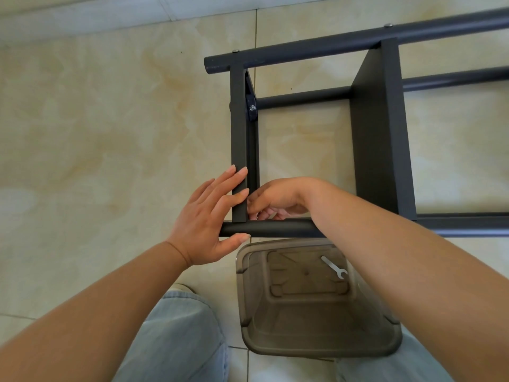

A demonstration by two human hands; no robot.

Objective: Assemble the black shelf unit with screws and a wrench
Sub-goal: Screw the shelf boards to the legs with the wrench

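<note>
Left hand (206, 216) flat with straight fingers pressed on the end panel of the black shelf unit (380, 128) lying on the tiled floor (96, 119), right hand (275, 199) curled inside the corner, grasp unclear, wrench (333, 267) in clear bin (316, 346) near the knees

The tiled floor (96, 128) (beige, marbled) carries the black shelf frame (380, 133) and a translucent bin (316, 343).

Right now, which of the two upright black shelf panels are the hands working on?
The narrow end panel at the frame's open end. The left hand presses flat against its outer face, the right hand reaches behind its base. The wider panel stands untouched.
</note>
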